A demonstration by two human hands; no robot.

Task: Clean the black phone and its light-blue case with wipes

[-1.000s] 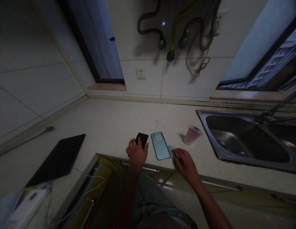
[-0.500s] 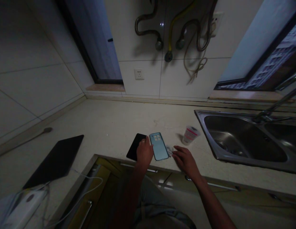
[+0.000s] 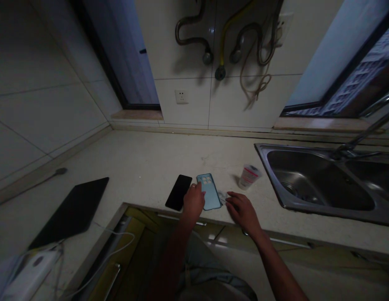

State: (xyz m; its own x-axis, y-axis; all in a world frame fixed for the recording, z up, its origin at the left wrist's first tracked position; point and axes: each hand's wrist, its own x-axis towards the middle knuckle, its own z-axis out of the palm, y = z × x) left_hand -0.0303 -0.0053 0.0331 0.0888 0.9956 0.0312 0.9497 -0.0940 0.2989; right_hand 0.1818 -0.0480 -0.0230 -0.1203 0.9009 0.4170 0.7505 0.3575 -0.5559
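Note:
A black phone [image 3: 179,193] lies flat, screen up, near the counter's front edge. Beside it on the right is a light blue phone case [image 3: 210,195] with camera cutouts at its far end. My left hand [image 3: 194,201] is over the left side of the case, fingers loosely stretched; whether it presses on the case is unclear. At the case's right edge sit small clear and metallic pieces [image 3: 222,196], too small to name. My right hand [image 3: 241,207] rests by them, its fingertips at their edge and slightly apart.
A plastic cup [image 3: 248,177] with a pink band stands behind my right hand. The steel sink [image 3: 319,182] is to the right. A dark flat panel [image 3: 72,211], a white device [image 3: 33,274] and a white cable [image 3: 119,251] are at left. Pipes [image 3: 194,41] hang on the wall.
My left hand has moved right, off the black phone and onto the left side of the blue case. My right hand stays by the small pieces.

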